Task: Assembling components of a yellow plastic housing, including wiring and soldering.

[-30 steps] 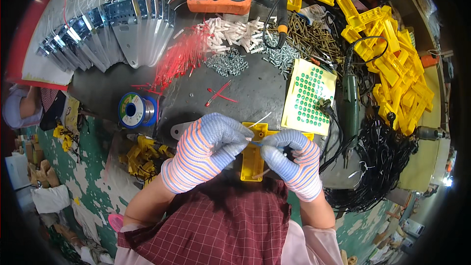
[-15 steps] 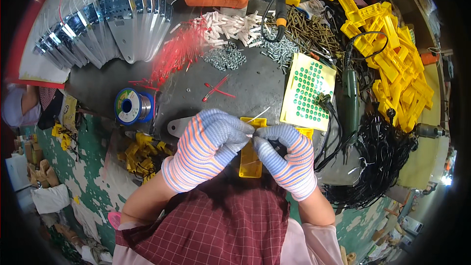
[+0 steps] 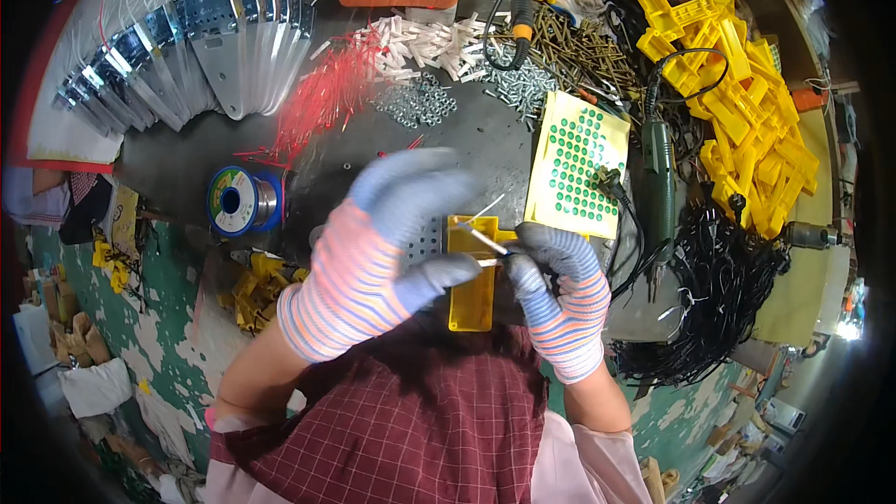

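My right hand (image 3: 563, 294), in a striped knit glove, pinches the dark end of a thin cable with two white leads (image 3: 488, 242) that point left. One lead continues into a thinner strand slanting up. My left hand (image 3: 359, 257), gloved alike, is open with thumb and fingers apart. Its fingers are smeared by motion, and its thumb tip is close to the lower lead; whether they touch I cannot tell. Beneath the leads, a yellow plastic housing (image 3: 471, 303) lies at the table's near edge. A perforated metal plate (image 3: 425, 239) shows partly behind my left hand.
Red wires (image 3: 327, 98), white sleeves (image 3: 434, 47), nuts (image 3: 415, 103) and screws (image 3: 523, 89) lie in heaps beyond. A solder spool (image 3: 245, 201) stands left. Rightward are a green-dot sticker sheet (image 3: 583, 163), a green electric screwdriver (image 3: 658, 187), yellow housings (image 3: 756, 149) and black cables (image 3: 700, 308).
My left hand has let go of the small white piece and opened, its fingers lifting up and left. My right hand keeps its pinch, and the two white leads now show.
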